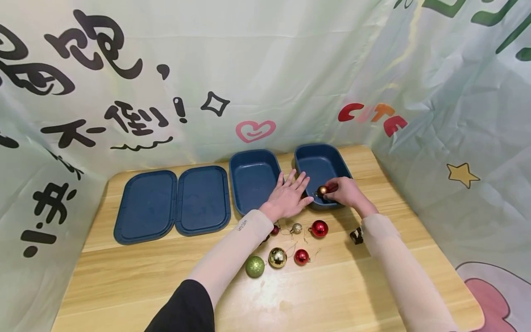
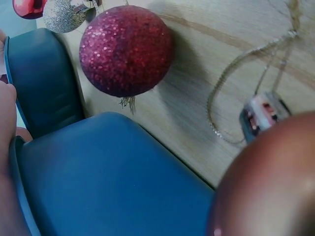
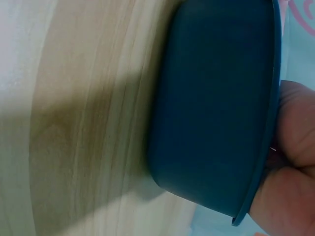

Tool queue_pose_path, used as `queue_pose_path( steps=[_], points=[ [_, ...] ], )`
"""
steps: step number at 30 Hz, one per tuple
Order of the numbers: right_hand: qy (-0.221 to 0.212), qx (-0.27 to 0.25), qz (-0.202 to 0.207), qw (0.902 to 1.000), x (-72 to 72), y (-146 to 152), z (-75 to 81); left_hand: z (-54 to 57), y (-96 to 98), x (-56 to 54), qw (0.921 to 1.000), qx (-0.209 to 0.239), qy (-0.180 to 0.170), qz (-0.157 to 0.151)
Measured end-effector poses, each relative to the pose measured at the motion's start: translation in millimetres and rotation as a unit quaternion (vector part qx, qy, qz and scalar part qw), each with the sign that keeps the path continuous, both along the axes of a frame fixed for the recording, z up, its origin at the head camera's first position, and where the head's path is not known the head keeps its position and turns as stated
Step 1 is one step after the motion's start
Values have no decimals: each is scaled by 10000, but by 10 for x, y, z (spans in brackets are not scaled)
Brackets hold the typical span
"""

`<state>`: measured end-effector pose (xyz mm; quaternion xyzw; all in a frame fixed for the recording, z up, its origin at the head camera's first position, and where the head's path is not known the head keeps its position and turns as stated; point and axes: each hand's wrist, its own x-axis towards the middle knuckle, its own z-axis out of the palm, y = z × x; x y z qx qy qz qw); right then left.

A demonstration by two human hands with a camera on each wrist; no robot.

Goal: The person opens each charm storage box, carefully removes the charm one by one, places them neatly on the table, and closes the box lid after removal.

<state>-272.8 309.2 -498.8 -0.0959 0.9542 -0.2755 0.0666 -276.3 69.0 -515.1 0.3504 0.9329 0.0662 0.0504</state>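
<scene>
Printed cloth backs the table; the right hand pinches a copper bauble inside the right box, perhaps unsupported below; early release risks bouncing; the spread left hand might nudge the box.

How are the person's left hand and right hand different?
The left hand has its fingers spread apart; the right hand pinches a coppery ball.
The left hand is mostly over the gap between the boxes; the right hand reaches into the right box.
Both hands are bare, with beige sleeves behind them.
</scene>
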Motion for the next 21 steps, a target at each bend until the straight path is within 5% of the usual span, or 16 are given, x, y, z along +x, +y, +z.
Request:
queue_pose_path(
  steps=[12,21],
  points=[
    [-458,-130,-175,9987,-101,-28,-37,-30,-5,-8,10000,3,0,9],
    [-411,-222,-255,9986,-138,-38,-89,-30,9,-14,10000,-70,18,-6]
  ],
)
